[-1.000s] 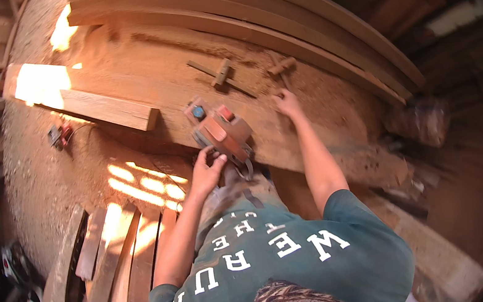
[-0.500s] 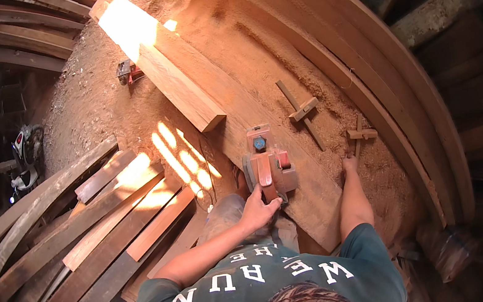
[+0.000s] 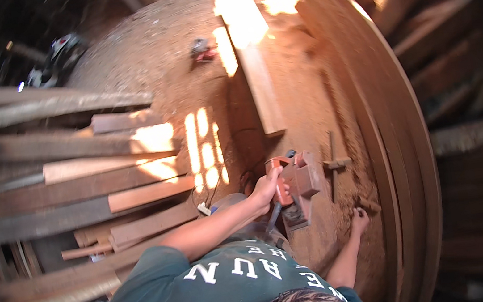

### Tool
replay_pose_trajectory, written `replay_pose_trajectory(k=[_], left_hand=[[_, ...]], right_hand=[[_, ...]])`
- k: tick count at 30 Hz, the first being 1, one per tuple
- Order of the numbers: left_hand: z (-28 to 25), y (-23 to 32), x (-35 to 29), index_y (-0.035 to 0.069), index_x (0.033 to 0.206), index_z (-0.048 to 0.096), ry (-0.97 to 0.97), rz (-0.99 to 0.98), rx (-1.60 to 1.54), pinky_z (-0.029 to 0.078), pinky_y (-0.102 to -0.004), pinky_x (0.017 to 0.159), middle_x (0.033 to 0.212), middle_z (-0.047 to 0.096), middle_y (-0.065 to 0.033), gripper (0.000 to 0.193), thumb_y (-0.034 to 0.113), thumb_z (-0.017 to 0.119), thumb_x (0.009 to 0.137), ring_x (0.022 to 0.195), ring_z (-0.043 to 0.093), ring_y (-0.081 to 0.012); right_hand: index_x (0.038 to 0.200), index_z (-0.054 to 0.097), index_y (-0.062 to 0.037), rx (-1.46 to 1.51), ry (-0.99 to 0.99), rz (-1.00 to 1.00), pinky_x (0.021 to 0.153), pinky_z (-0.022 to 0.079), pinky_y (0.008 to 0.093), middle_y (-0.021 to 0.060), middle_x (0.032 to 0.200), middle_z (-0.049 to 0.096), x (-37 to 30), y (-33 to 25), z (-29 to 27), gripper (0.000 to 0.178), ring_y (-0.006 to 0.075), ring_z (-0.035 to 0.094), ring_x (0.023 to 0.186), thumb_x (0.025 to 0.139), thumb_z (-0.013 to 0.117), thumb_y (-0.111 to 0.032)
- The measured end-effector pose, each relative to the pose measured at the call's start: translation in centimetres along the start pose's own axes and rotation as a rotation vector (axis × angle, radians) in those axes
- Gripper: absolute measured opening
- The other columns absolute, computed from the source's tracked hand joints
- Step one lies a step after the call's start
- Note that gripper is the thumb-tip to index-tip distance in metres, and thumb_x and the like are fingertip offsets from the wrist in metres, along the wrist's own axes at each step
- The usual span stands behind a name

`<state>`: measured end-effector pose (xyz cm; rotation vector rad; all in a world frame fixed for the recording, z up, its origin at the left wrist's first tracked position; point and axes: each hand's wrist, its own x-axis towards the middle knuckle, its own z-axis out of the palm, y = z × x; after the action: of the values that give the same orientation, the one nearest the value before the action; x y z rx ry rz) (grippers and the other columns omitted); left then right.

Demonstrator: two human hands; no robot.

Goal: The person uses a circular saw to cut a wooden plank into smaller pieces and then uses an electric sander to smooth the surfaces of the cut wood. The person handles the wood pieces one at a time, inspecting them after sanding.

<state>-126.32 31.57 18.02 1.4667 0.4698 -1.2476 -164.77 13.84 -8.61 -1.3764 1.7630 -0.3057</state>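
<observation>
My left hand (image 3: 270, 187) is wrapped round the handle of a dusty red electric hand planer (image 3: 305, 182). The planer is tilted on its side above a wide wooden plank (image 3: 301, 123). A narrower wooden beam (image 3: 262, 94) rests at the plank's far part, its end towards me. Off to the right, my right hand (image 3: 360, 221) is low with its fingers curled, beside a wooden marking gauge (image 3: 369, 204). Whether the fingers grip anything is too small to tell. Another marking gauge (image 3: 337, 163) lies slightly farther off, its long stem pointing away from me.
Long curved boards (image 3: 391, 128) stand along the right side. Stacked timber (image 3: 73, 192) fills the left. A small red and dark tool (image 3: 202, 52) sits on the sawdust-covered ground (image 3: 154, 70). A white and dark machine (image 3: 56, 60) is far left. A cable plug (image 3: 203, 209) lies near my left forearm.
My left hand has lifted the planer off the plank and tipped it sideways. My right hand stays near the marking gauge. The whole view has turned, with blur towards the edges.
</observation>
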Motion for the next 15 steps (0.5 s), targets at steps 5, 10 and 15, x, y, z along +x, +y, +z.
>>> replay_pose_trajectory(k=[5, 10, 15], left_hand=[[-4.0, 0.1, 4.8, 0.008, 0.111, 0.060, 0.070, -0.031, -0.300, 0.059, -0.0410, 0.067, 0.085, 0.064, -0.0089, 0.039, 0.046, 0.061, 0.102, 0.074, 0.066, -0.0219], [-5.6, -0.9, 6.1, 0.012, 0.116, 0.060, 0.005, -0.066, -0.390, 0.058, -0.0430, 0.061, 0.082, 0.062, -0.0093, 0.037, 0.047, 0.061, 0.104, 0.067, 0.064, -0.0230], [-7.1, -2.3, 6.6, 0.009, 0.127, 0.059, -0.022, -0.130, -0.466, 0.060, -0.0487, 0.064, 0.086, 0.063, -0.0150, 0.050, 0.053, 0.055, 0.104, 0.072, 0.067, -0.0304]], right_hand=[[0.093, 0.067, 0.0039, -0.267, 0.096, -0.127, 0.078, 0.056, 0.0404, 0.0098, 0.084, 0.070, -1.8, -7.1, -1.2, 0.030, 0.0236, 0.069, 0.082, 0.092, 0.082, -0.022], [0.108, 0.067, 0.0036, 0.017, -0.010, -0.025, 0.081, 0.056, 0.0427, 0.0119, 0.088, 0.071, -3.4, -13.3, 0.0, 0.029, 0.0289, 0.070, 0.086, 0.099, 0.073, -0.023], [0.129, 0.067, 0.0017, -0.192, 0.010, -0.450, 0.095, 0.054, 0.0418, 0.0180, 0.112, 0.074, -5.6, -16.2, 3.1, 0.032, 0.0319, 0.069, 0.105, 0.105, 0.061, -0.018]])
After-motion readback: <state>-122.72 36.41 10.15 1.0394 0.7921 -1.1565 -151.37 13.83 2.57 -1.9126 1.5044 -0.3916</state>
